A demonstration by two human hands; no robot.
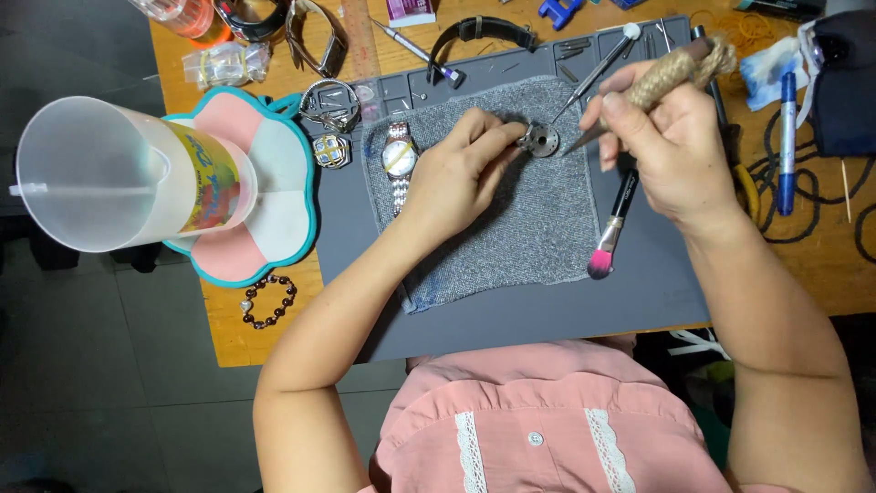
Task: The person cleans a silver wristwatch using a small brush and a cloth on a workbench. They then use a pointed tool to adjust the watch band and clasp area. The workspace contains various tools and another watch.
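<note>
Watch-repair workbench: grey work mat, wristwatch, small tools, wooden table.

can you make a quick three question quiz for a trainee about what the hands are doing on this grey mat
1. True or false: the left hand pinches the small round metal watch part over the grey woven cloth.
2. What is the handle of the pointed tool in the right hand wrapped in? A) blue tape B) tan twine C) red rubber
3. Fill in: the brush with the black handle and pink bristles lies on the ___ work mat.

Key: 1 true; 2 B; 3 grey.
</note>
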